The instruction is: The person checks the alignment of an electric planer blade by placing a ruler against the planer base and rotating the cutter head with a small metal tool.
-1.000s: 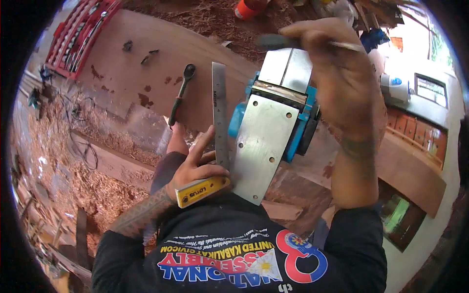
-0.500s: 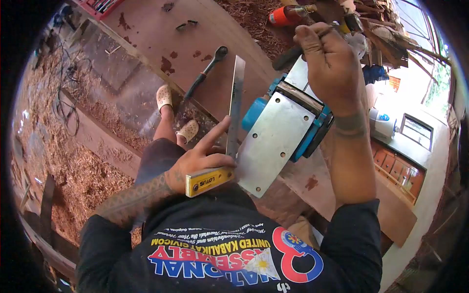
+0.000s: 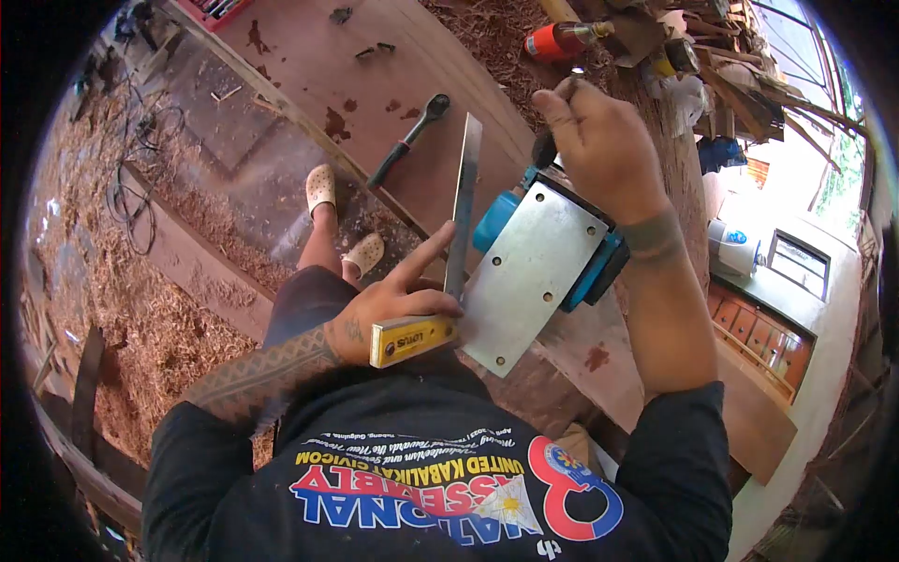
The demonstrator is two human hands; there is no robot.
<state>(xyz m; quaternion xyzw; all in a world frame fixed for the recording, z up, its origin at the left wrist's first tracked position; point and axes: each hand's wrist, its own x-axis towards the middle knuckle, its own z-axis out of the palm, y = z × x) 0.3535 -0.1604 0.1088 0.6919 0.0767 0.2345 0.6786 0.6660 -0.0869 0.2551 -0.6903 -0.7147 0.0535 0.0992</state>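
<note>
My left hand [image 3: 398, 314] is closed on a try square with a yellow stock [image 3: 409, 339] marked LOTUS and a steel blade [image 3: 462, 211] pointing up and away. Its index finger lies along the blade. Just right of the square, a blue electric planer [image 3: 534, 276] lies upside down, its flat metal sole facing up. My right hand [image 3: 609, 140] is above the planer's far end, thumb and fingers pinched together. A small shiny tip shows at the fingers, too small to name. That hand and wrist hide part of the planer's far end.
A ratchet wrench [image 3: 409, 140] lies on the reddish-brown board [image 3: 375, 84]. Beyond are a bottle with a red label [image 3: 552, 43] and scrap wood [image 3: 740, 84]. Wood shavings [image 3: 178, 351] cover the floor at left, where a cable [image 3: 131, 211] lies near my feet in clogs [image 3: 321, 187].
My right hand has shifted left and slightly down in view, covering more of the planer's far end. The left hand still holds the try square, and the whole view has shifted slightly.
</note>
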